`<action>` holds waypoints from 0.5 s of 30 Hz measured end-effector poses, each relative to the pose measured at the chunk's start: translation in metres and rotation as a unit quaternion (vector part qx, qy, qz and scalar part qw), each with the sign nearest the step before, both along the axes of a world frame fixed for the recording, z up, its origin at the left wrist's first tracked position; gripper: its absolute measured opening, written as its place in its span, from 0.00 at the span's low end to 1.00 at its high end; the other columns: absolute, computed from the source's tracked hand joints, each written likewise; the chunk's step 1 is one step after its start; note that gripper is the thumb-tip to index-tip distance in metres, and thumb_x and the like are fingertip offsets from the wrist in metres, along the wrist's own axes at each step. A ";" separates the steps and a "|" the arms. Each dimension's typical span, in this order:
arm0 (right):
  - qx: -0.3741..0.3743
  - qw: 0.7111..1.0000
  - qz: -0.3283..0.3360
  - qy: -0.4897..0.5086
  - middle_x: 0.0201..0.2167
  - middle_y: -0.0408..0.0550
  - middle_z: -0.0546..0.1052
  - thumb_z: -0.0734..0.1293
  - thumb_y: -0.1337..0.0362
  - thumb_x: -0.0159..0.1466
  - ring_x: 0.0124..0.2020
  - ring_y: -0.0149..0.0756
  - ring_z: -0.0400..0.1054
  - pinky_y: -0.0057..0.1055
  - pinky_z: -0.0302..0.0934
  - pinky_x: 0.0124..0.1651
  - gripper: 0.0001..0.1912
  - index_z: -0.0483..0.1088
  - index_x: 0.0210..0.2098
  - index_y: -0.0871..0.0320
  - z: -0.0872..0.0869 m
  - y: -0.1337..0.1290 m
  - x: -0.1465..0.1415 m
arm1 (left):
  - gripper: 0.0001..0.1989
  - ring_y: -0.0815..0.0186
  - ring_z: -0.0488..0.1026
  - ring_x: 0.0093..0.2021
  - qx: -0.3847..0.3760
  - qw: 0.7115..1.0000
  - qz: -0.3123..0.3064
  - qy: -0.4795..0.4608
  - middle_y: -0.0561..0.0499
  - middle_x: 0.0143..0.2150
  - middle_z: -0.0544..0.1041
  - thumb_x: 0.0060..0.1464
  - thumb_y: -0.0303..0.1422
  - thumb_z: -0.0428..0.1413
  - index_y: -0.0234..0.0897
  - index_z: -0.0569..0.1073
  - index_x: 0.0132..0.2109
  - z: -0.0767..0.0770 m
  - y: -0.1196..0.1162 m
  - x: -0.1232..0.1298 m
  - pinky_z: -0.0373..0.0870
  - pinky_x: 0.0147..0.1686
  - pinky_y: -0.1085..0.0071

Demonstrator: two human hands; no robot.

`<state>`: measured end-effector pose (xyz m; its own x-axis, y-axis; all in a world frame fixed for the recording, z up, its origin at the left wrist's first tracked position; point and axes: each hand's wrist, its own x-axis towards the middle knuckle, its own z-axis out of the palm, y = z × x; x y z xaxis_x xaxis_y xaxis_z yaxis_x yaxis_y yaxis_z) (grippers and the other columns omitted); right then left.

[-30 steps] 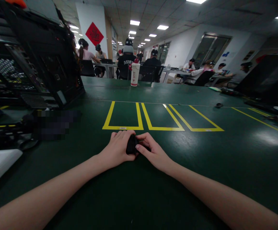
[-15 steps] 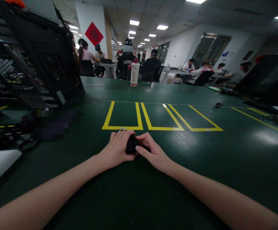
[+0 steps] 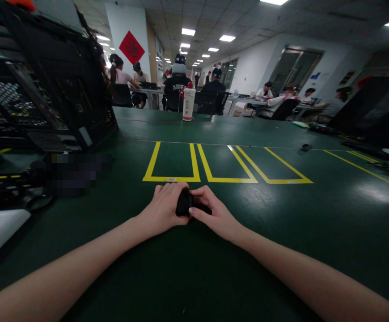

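Note:
A small black boxy object (image 3: 183, 203) rests at or just above the green tabletop (image 3: 188, 273); its exact kind does not show. My left hand (image 3: 161, 205) wraps round its left side, fingers over the far edge and thumb at the near edge. On its right side, my right hand (image 3: 214, 212) pinches it with the thumb in front and the index finger behind. The hands cover much of the object, and a dark gap shows between my right thumb and fingers.
Beyond my hands, yellow tape (image 3: 171, 179) marks out frames on the tabletop. A large black computer case (image 3: 63, 89) stands at the left, near a white object (image 3: 0, 228). A white cup (image 3: 188, 103) with a red lid stands farther back. Several people sit at tables behind.
My right thumb has shifted very slightly down and left on the black object. My left hand stays in place.

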<state>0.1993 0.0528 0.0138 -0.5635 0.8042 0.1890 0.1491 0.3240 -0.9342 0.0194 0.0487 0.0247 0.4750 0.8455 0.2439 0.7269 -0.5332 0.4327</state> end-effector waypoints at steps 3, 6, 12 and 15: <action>-0.012 1.000 -0.009 0.004 0.43 0.46 0.66 0.61 0.66 0.60 0.46 0.36 0.63 0.37 0.61 0.47 0.10 0.60 0.42 0.54 -0.001 0.000 0.000 | 0.27 0.56 0.63 0.48 0.003 1.000 0.000 0.000 0.47 0.47 0.66 0.44 0.37 0.57 0.39 0.57 0.50 -0.001 0.000 0.000 0.57 0.45 0.58; -0.015 1.000 -0.016 0.012 0.42 0.46 0.66 0.60 0.65 0.60 0.45 0.35 0.65 0.37 0.62 0.46 0.09 0.60 0.42 0.54 -0.003 0.001 -0.001 | 0.26 0.56 0.64 0.47 0.004 1.000 -0.001 0.001 0.47 0.47 0.66 0.45 0.38 0.57 0.38 0.57 0.50 -0.001 0.000 0.000 0.57 0.45 0.58; -0.017 1.000 -0.020 -0.011 0.47 0.48 0.65 0.60 0.65 0.60 0.47 0.36 0.63 0.40 0.60 0.49 0.16 0.57 0.48 0.53 -0.003 0.002 -0.001 | 0.26 0.57 0.63 0.48 0.000 1.000 -0.001 -0.001 0.47 0.47 0.66 0.45 0.37 0.57 0.39 0.57 0.50 0.000 0.000 0.001 0.57 0.45 0.58; -0.006 1.000 -0.010 -0.024 0.46 0.48 0.65 0.60 0.65 0.61 0.47 0.37 0.62 0.41 0.59 0.50 0.15 0.58 0.47 0.54 -0.001 0.002 0.000 | 0.26 0.56 0.64 0.48 0.000 1.000 -0.003 -0.003 0.47 0.47 0.66 0.45 0.37 0.57 0.39 0.57 0.50 0.000 0.000 0.000 0.57 0.45 0.58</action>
